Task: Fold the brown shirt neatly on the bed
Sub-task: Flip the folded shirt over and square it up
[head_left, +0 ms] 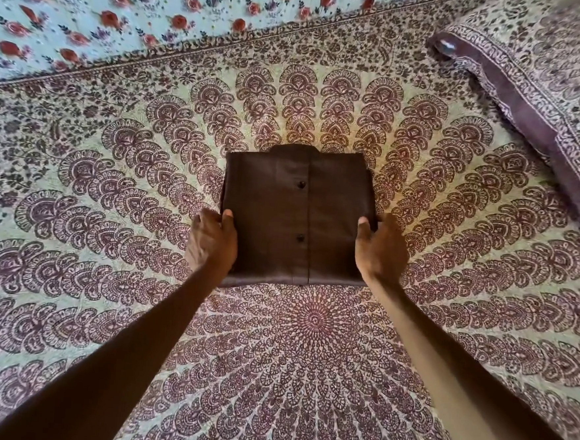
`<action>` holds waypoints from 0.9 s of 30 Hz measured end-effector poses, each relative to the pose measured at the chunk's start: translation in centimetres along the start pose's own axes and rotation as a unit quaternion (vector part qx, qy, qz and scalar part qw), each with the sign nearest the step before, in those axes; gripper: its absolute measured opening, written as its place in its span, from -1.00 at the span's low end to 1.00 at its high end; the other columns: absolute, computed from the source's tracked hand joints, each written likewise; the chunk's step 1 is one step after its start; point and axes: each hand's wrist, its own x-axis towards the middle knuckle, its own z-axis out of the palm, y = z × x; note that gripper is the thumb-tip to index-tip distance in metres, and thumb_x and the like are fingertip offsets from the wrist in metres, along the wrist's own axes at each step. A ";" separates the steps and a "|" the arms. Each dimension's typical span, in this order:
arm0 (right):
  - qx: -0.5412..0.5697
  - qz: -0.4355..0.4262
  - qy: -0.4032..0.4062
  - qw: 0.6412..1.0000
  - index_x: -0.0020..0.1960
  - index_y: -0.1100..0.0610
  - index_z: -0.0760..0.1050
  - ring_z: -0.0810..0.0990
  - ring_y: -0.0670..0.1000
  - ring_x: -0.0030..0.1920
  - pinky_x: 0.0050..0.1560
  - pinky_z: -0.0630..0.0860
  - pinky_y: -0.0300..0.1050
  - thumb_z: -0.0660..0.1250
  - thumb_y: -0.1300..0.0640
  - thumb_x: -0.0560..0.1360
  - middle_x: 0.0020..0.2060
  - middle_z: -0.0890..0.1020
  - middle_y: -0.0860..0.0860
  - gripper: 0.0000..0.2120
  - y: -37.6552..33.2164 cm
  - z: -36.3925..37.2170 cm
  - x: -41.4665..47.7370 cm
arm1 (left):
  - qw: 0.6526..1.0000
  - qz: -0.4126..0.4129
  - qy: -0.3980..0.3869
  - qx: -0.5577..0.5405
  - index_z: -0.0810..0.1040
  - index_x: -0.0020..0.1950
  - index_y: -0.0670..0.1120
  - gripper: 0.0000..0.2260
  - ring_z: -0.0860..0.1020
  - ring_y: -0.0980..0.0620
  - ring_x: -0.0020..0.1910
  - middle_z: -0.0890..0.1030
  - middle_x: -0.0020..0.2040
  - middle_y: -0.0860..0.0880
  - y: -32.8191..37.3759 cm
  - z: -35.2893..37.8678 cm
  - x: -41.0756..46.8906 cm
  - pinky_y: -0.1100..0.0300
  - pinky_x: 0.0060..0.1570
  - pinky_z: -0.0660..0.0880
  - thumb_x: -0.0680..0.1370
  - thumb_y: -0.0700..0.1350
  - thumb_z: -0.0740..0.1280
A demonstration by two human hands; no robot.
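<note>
Fingers (228, 215) of my left hand (211, 240) curl around the left edge of the brown shirt (297, 217), thumb on top and the rest tucked out of sight below; the right hand (381, 250) mirrors it on the opposite edge, thumb pressed onto the cloth. Both hands grip the folded bundle from its sides. The shirt sits near the middle of the bed (306, 358), on a mandala-print bedspread (113, 173), already reduced to a compact rectangle with the button placket (304, 214) running down its centre and the collar (293, 149) peeking out at the far end. I judge the folding essentially finished: edges look square, no sleeve shows. What seems left is only setting it flat and letting go. A matching pillow (547, 100) lies well apart at the upper right.
</note>
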 end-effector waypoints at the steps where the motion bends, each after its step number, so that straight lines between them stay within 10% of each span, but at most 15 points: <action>1: 0.008 0.012 -0.007 1.000 0.13 0.14 0.47 0.62 0.17 -0.05 -0.17 0.42 -0.07 0.19 -0.09 0.60 -0.02 0.66 0.11 -0.69 -0.2 0.1 0.8 | 1.000 0.001 -0.005 -0.012 0.42 0.16 -0.21 -0.64 0.46 -0.09 -0.02 0.52 0.07 -0.19 0.5 0.0 0.8 0.11 -0.10 0.31 0.64 0.07 0.10; 13: 0.051 0.057 -0.026 0.997 0.10 0.20 0.51 0.60 0.21 0.02 -0.16 0.40 -0.07 0.34 -0.12 0.50 0.01 0.63 0.17 -0.61 -1.4 0.8 5.5 | 0.996 -0.068 -0.031 -0.055 0.58 0.11 -0.17 -0.59 0.53 -0.23 0.15 0.59 0.12 -0.23 2.3 0.5 5.8 0.07 0.00 0.40 0.54 0.16 0.26; 19: 0.088 0.089 -0.141 0.982 -0.02 0.16 0.59 0.66 0.17 -0.12 -0.21 0.52 -0.04 0.42 -0.22 0.38 -0.16 0.68 0.11 -0.55 -0.2 1.1 5.5 | 0.984 -0.141 -0.078 -0.076 0.27 0.41 -0.24 -0.32 0.43 -0.25 0.31 0.45 0.32 -0.24 3.8 0.8 4.3 -0.02 0.22 0.39 0.50 0.22 0.32; 22: 0.252 0.081 -0.217 0.940 0.06 0.11 0.61 0.65 0.04 -0.14 -0.23 0.55 -0.21 0.41 0.07 0.50 -0.19 0.66 0.03 -0.83 -0.5 -0.3 5.8 | 0.976 -0.086 -0.122 -0.158 0.44 0.32 -0.16 -0.48 0.54 -0.20 0.16 0.56 0.21 -0.20 3.8 -0.2 4.4 0.00 0.12 0.52 0.52 0.18 0.31; 27: 0.355 0.029 -0.246 0.901 0.29 0.01 0.48 0.60 -0.30 -0.17 -0.21 0.46 -0.47 0.30 0.23 0.56 -0.07 0.62 -0.17 -0.68 -0.2 -3.9 0.8 | 0.961 0.006 -0.089 -0.260 0.48 0.30 -0.07 -0.67 0.57 -0.01 -0.04 0.58 0.02 0.00 2.3 -3.7 -1.1 0.28 -0.23 0.47 0.59 0.04 0.26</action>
